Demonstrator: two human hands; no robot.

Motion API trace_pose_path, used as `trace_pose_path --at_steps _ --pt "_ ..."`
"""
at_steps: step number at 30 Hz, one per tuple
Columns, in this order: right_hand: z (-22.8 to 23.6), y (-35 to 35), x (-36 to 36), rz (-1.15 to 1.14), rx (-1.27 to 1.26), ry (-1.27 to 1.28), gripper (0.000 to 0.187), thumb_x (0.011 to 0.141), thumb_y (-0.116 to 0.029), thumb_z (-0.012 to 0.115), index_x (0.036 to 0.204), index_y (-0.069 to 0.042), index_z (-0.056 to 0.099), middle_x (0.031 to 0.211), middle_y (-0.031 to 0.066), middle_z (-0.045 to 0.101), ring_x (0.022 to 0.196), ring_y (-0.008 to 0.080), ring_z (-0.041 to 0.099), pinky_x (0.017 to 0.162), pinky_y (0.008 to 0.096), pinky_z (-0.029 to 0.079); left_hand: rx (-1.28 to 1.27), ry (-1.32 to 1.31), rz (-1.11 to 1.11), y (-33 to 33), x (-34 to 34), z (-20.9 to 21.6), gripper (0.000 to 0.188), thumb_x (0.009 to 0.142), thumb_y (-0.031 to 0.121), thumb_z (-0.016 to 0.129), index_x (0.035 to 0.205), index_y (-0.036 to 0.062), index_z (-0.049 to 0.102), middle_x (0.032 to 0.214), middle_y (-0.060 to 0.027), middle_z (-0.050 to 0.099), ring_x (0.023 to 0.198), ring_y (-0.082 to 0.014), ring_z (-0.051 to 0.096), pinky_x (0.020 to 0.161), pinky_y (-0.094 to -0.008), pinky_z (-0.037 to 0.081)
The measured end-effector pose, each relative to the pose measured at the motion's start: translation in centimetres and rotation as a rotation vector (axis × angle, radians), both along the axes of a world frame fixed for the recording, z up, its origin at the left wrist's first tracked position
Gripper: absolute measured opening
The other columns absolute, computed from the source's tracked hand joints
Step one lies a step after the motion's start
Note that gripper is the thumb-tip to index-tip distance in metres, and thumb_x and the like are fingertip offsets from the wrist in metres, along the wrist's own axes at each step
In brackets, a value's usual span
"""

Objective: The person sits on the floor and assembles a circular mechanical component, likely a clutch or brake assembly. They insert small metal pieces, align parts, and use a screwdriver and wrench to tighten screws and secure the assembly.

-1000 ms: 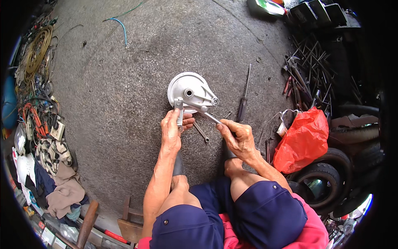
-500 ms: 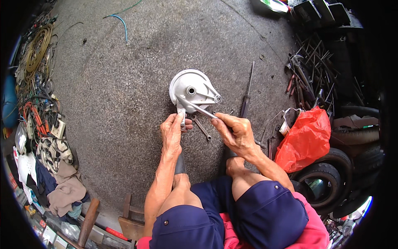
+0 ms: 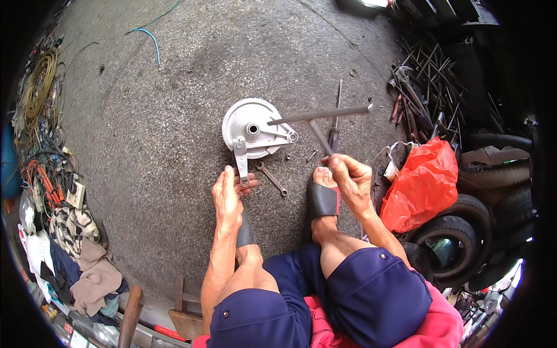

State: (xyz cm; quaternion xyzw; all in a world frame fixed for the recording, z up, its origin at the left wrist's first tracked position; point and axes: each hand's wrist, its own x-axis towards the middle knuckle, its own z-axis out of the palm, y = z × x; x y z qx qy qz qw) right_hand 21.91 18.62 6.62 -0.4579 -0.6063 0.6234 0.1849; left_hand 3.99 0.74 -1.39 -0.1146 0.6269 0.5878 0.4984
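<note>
A round silver brake drum backing plate [image 3: 267, 110] lies on the floor ahead of me, with a hole in its centre. Its brake arm [image 3: 240, 156] points toward me. My left hand [image 3: 227, 197] holds the arm's lower end, with the thumb beside it and fingers underneath. My right hand [image 3: 353, 181] is closed round the stem of a T-shaped grey metal tool [image 3: 342, 112]. The tool is raised, and its long crossbar overlaps the plate's right side in view. A small spanner [image 3: 272, 178] lies just right of my left hand.
A screwdriver [image 3: 335, 134] and a small bolt [image 3: 311, 155] lie right of the plate. Farther right are a red plastic bag [image 3: 422, 188], tyres [image 3: 449, 235] and a heap of hand tools [image 3: 426, 98]. Cables [image 3: 42, 87] and rags [image 3: 93, 272] line the left.
The right hand has lifted the tool off the brake arm and turned it, so its crossbar now shows. The left hand's thumb has slid down to the arm's end. The view has shifted slightly.
</note>
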Motion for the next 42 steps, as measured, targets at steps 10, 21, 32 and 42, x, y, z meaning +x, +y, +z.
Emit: trace_pose_path --at_steps 10,21,32,42 --pt "-5.1 4.2 7.4 -0.571 -0.317 -0.157 0.038 0.1 -0.046 0.057 0.108 -0.009 0.063 0.056 -0.0076 0.032 0.041 0.0029 0.024 0.037 0.0205 0.019 -0.086 0.734 0.024 2.8 -1.6 0.3 0.024 0.093 0.014 0.069 0.111 -0.0005 0.068 0.097 -0.0078 0.068 0.081 -0.0144 0.065 0.07 -0.0277 0.052" --pt "-12.1 3.4 13.1 -0.524 -0.024 -0.425 0.032 0.099 -0.036 0.061 0.09 -0.006 0.07 0.055 0.0017 0.055 0.042 0.0121 0.05 0.041 0.0288 0.038 -0.269 1.335 -0.363 4.7 -0.4 -0.1 0.044 0.079 0.019 0.081 0.118 0.0047 0.067 0.107 -0.0087 0.064 0.105 -0.0279 0.06 0.092 -0.0432 0.044" --pt "-8.6 2.7 3.4 0.409 0.733 -0.527 0.021 0.085 -0.006 0.066 0.106 -0.006 0.069 0.103 0.0118 0.066 0.084 0.0309 0.069 0.071 0.0387 0.056 -0.121 0.884 -0.13 4.1 -0.6 -1.2 0.032 0.095 0.025 0.068 0.115 0.0008 0.066 0.105 -0.0095 0.063 0.085 -0.0195 0.064 0.074 -0.0338 0.054" --pt "-9.1 3.4 1.0 0.515 0.761 -0.526 0.008 0.079 -0.007 0.067 0.076 -0.005 0.06 0.079 0.013 0.06 0.076 0.0336 0.064 0.065 0.0435 0.051 -0.102 0.866 -0.04 2.0 -1.3 -1.2 0.019 0.095 0.019 0.067 0.106 0.003 0.071 0.103 -0.0071 0.064 0.081 -0.0156 0.063 0.068 -0.0288 0.051"
